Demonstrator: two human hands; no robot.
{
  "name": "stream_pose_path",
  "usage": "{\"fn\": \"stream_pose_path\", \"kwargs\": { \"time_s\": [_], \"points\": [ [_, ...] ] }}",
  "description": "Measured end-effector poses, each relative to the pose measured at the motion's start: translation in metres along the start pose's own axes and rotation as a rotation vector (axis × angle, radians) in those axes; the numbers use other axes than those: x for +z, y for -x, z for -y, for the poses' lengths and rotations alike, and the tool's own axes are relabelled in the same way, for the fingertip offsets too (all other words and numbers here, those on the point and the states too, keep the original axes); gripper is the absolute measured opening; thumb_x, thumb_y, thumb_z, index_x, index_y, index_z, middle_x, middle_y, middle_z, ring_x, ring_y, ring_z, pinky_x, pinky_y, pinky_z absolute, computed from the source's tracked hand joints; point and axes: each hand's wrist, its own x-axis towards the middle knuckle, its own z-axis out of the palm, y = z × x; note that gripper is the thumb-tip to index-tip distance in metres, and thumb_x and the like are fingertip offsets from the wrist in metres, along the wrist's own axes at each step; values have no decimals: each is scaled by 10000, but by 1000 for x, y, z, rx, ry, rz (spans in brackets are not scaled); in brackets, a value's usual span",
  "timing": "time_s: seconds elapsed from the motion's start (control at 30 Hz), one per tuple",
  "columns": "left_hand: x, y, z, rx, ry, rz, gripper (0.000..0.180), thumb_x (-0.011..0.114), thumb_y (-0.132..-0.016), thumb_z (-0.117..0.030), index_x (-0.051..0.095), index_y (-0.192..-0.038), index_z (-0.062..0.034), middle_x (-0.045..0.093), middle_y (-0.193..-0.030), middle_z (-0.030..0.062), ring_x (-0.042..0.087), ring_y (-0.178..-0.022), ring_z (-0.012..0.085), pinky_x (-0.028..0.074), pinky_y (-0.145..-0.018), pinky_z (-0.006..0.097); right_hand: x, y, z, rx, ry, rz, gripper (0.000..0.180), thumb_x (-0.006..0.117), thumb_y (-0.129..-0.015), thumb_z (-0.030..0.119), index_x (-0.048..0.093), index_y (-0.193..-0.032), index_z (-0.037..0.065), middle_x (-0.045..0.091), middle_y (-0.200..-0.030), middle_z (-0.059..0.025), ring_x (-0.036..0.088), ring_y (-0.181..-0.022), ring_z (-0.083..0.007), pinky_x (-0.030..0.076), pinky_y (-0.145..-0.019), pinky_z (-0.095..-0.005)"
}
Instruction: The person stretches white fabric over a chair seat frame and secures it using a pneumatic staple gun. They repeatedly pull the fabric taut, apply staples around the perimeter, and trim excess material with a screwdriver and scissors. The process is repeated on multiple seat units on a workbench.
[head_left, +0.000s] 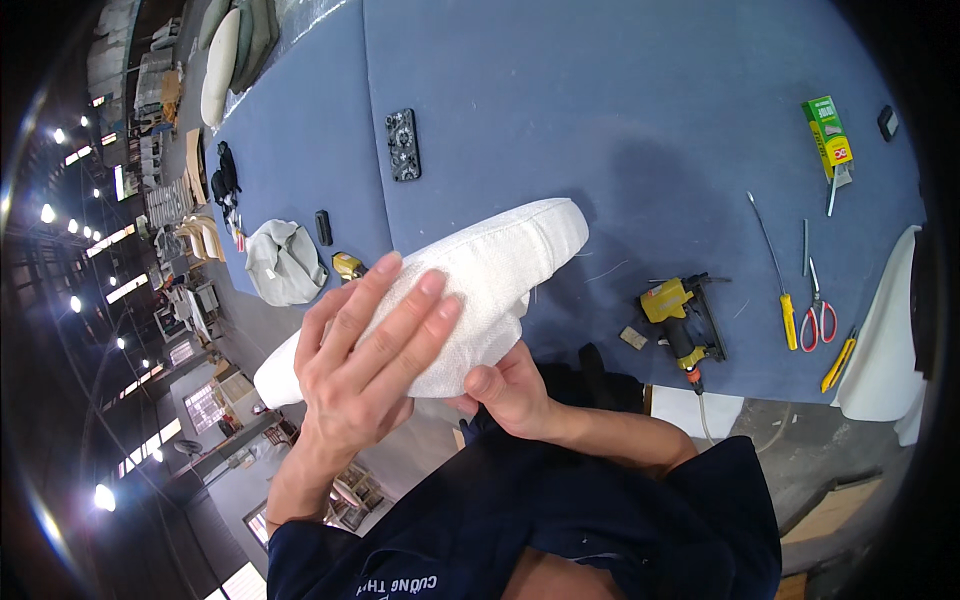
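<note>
Holding white upholstered cushion piece [470,290] above the near edge of the blue table [640,110]: left hand [365,360] spread flat on top, fingers pressing fabric; right hand [510,390] gripping its underside edge. Further right on table: yellow staple gun [680,320], yellow-handled screwdriver [780,280], red scissors [818,310].

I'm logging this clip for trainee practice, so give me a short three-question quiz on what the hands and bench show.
1. True or false: the left hand lies flat on top of the white fabric-covered cushion piece.
2. Which tool lies nearest the yellow pneumatic staple gun? A) red-handled scissors B) black patterned phone case C) green cardboard box
3. Fill in: the right hand grips the cushion piece from ____.

Key: 1 true; 2 A; 3 underneath, at its near edge.
</note>
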Motion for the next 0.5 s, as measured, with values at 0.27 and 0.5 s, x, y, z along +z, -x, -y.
{"fn": "stream_pose_path", "kwargs": {
  "time_s": [0.27,0.5],
  "points": [
    [-9,-13,-4,-153,233,163,787,781,-743,-83,653,-1519,-68,659,-1559,114,633,-1420,368,525,-1090,495,-22,-5,-26,-262,469,-6,418,712,-1099,146,592,-1491,60,719,-1220,-31,701,-936,-125,563,-801,-279],
    [-14,-34,5,4,253,290,795,778,-716,-80,679,-1504,-98,650,-1581,105,556,-1519,373,490,-1149,515,-22,6,-16,-198,371,-59,472,735,-1075,121,580,-1514,39,694,-1378,-64,652,-1266,-159,537,-1067,-383]
  ]
}}
